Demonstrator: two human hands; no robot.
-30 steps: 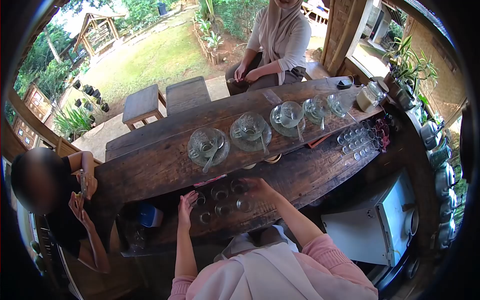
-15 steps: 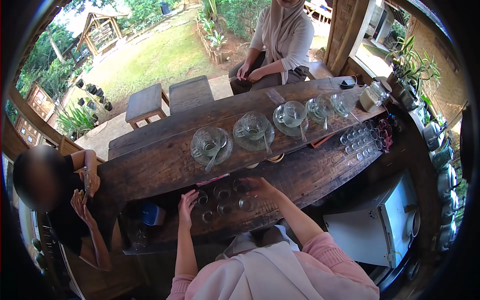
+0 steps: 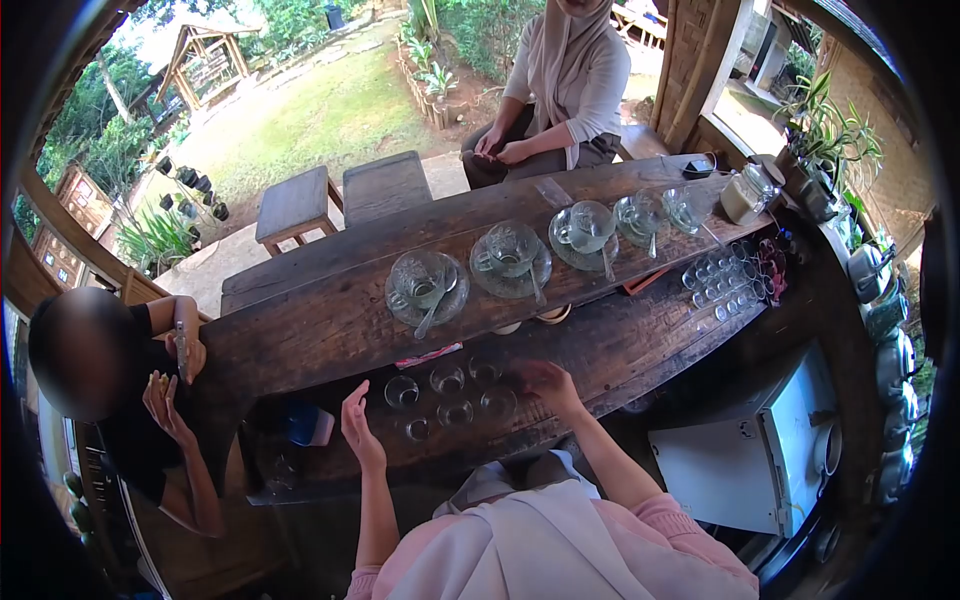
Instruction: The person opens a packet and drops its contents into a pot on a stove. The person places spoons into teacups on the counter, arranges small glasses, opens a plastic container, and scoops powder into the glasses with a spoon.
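Observation:
Several clear drinking glasses (image 3: 455, 412) stand in a close group on the dark lower wooden shelf (image 3: 610, 365). My left hand (image 3: 360, 425) hovers at the group's left side, fingers extended and holding nothing. On the other side, my right hand (image 3: 548, 385) is held apart from the glasses with its fingers spread; the fingertips are dim in shadow. Along the upper counter (image 3: 310, 310) runs a row of glass cups on saucers with spoons, the leftmost cup (image 3: 417, 280) being nearest my hands.
A blue container (image 3: 308, 425) sits left on the shelf. Many small glasses (image 3: 725, 285) and a lidded jar (image 3: 748, 195) are at the right. A white cabinet (image 3: 715, 470) stands below. One person (image 3: 565, 100) sits opposite; another (image 3: 130, 370) holds a phone at left.
Both hands have drawn away from the glasses, the left one moving left and the right one moving right. The glasses stay grouped on the shelf.

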